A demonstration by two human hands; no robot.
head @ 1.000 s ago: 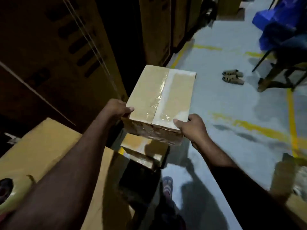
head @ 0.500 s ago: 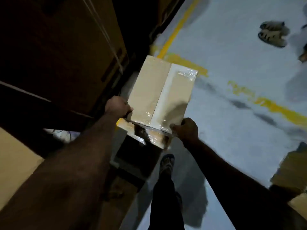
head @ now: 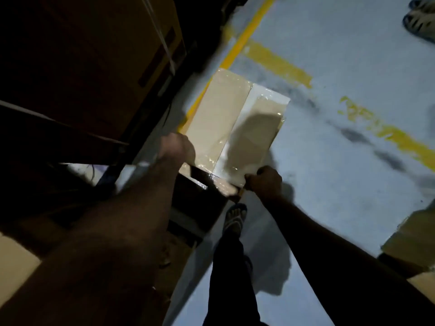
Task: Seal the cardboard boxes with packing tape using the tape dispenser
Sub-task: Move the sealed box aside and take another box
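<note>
A small cardboard box [head: 221,118] with clear tape along its top seam hangs over the floor between my two hands. My left hand [head: 176,147] grips its near left corner, fingers curled round the edge. My right hand [head: 264,182] grips the near right corner. The box's top faces the camera and a dark shadow falls across its right half. No tape dispenser is in view.
Tall dark cardboard cartons [head: 98,67] stand at the left. The grey floor [head: 341,172] with yellow painted lines [head: 280,64] spreads to the right. My sandalled foot [head: 234,220] is below the box. Sandals [head: 421,20] lie at top right. Another carton corner [head: 414,236] shows at the right edge.
I have carried the box forward and lowered it toward the floor by the yellow line. The view has tipped down, and the carton with the tape roll has left the frame.
</note>
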